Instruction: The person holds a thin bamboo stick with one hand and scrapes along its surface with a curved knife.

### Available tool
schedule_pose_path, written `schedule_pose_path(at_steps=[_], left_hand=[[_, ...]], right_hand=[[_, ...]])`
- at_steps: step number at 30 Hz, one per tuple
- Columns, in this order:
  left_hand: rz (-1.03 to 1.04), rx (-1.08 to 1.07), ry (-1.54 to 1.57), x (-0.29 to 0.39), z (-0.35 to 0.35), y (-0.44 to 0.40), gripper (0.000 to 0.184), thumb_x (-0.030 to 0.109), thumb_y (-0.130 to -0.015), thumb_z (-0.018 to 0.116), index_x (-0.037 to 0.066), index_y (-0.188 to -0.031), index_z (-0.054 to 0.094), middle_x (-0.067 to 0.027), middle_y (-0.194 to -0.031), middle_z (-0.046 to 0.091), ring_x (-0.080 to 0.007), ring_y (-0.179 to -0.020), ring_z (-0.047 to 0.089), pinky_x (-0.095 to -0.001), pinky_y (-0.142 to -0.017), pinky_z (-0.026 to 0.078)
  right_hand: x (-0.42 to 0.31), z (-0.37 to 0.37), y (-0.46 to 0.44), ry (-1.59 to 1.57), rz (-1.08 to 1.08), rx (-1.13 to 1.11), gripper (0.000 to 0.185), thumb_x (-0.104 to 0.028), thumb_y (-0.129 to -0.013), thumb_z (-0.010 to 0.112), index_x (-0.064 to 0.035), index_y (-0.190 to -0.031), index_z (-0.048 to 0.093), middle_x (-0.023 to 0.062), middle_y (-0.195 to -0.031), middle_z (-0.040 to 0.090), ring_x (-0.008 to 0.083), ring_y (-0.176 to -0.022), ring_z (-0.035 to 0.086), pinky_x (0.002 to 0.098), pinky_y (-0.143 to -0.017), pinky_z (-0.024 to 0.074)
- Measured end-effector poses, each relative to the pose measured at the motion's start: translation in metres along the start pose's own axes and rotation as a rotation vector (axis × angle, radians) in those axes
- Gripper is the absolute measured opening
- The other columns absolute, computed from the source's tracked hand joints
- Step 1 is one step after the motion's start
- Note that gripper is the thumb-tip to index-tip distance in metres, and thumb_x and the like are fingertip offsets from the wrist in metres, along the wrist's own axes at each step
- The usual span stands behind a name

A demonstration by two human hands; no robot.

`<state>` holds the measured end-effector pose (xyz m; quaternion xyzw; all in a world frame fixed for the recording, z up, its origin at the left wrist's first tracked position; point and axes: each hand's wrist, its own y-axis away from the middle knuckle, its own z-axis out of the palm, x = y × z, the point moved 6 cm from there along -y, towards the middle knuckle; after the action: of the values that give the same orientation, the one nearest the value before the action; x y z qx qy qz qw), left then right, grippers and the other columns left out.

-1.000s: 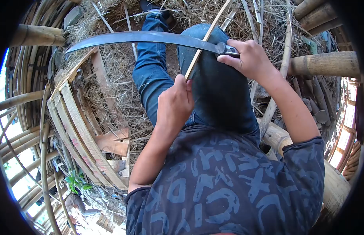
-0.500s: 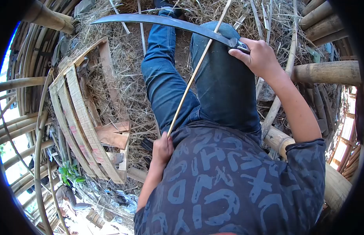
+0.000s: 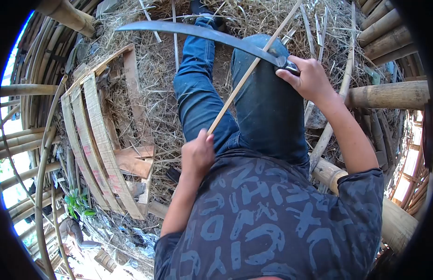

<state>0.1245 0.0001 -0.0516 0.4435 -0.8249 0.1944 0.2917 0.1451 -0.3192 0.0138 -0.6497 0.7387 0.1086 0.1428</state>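
A thin bamboo strip (image 3: 239, 86) slants from my left hand (image 3: 197, 153) up across my raised knee to the top of the view. My left hand is closed round its lower end, close to my waist, and is slightly blurred. My right hand (image 3: 311, 79) grips the short dark handle of a long curved blade (image 3: 202, 32) at the right side of the knee. The blade reaches left over my legs, its tip at the upper left. Near the handle the strip and the blade cross on the knee (image 3: 267, 102).
A slatted wooden crate (image 3: 93, 135) lies at the left on straw-covered ground. Thick bamboo poles (image 3: 389, 95) stick in from the right, and one runs beneath me. Bamboo fencing lines both sides. Another person (image 3: 72, 231) is partly visible at the lower left.
My left hand first drew back toward my waist along with the strip, then moved a little up and forward. My right hand and the blade have shifted slightly right and down in view.
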Motion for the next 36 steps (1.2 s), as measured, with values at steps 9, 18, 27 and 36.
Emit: schedule_pose_path(at_steps=[9,18,27,36], left_hand=[[0.024,-0.068,0.180,0.050,0.028,-0.089,0.027,0.021,-0.102,0.043,0.001,-0.085,0.049,-0.0248,-0.057,0.050,-0.0460,-0.056,0.054,-0.0515,-0.049,0.035],[-0.029,-0.132,0.285,0.028,0.024,-0.041,0.022,0.016,-0.100,0.046,0.002,-0.083,0.047,-0.0212,-0.057,0.052,-0.0435,-0.055,0.056,-0.0492,-0.048,0.039],[-0.209,-0.236,0.330,-0.032,0.010,0.073,0.021,0.016,-0.098,0.047,0.001,-0.083,0.048,-0.0220,-0.059,0.049,-0.0441,-0.056,0.055,-0.0459,-0.049,0.040],[-0.254,-0.272,0.490,-0.014,0.002,0.042,0.015,0.017,-0.099,0.044,0.003,-0.102,0.048,-0.0158,-0.061,0.051,-0.0374,-0.054,0.056,-0.0408,-0.052,0.042]], right_hand=[[0.017,-0.002,0.000,-0.096,0.017,0.052,0.072,-0.066,-0.079,0.062,0.0017,-0.101,0.069,0.0216,-0.073,0.067,0.0389,-0.077,0.068,0.0445,-0.072,0.0546],[0.012,-0.006,0.002,0.027,0.034,0.085,0.072,-0.068,-0.080,0.059,-0.0004,-0.102,0.070,0.0208,-0.074,0.068,0.0374,-0.077,0.069,0.0437,-0.071,0.0556],[0.006,-0.007,0.001,-0.051,0.082,0.027,0.060,-0.063,-0.084,0.059,-0.0037,-0.088,0.068,0.0182,-0.072,0.066,0.0374,-0.073,0.067,0.0437,-0.068,0.0543],[0.000,-0.007,0.001,-0.076,0.039,0.016,0.063,-0.063,-0.084,0.060,-0.0011,-0.088,0.068,0.0202,-0.070,0.066,0.0386,-0.072,0.067,0.0434,-0.067,0.0540]])
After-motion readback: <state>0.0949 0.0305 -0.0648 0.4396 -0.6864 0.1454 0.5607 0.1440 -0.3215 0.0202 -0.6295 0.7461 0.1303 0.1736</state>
